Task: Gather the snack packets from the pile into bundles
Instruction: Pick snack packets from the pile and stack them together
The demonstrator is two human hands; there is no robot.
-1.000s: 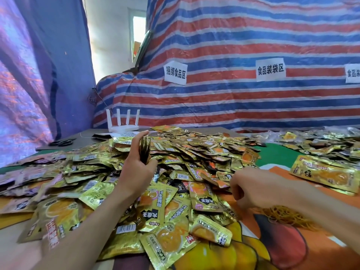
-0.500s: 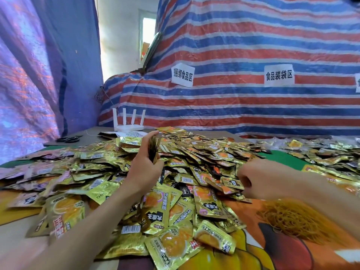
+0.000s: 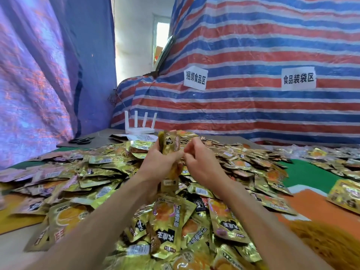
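A big pile of gold snack packets (image 3: 171, 217) covers the table in front of me. My left hand (image 3: 155, 164) grips an upright stack of packets (image 3: 169, 144) above the middle of the pile. My right hand (image 3: 200, 162) is right beside the stack, fingers curled and pinched together at its side; whether a rubber band is between the fingertips I cannot tell. The stack's lower part is hidden between my hands.
A heap of yellow rubber bands (image 3: 327, 240) lies at the lower right on the orange cloth (image 3: 315, 203). More packets (image 3: 344, 193) lie at the right. A white router (image 3: 140, 129) and black scissors (image 3: 80, 140) sit at the back left. Striped tarp (image 3: 253, 106) hangs behind.
My right hand came up from the rubber band heap to the stack. My left hand turned the stack upright and closer to centre. The camera tilted down.
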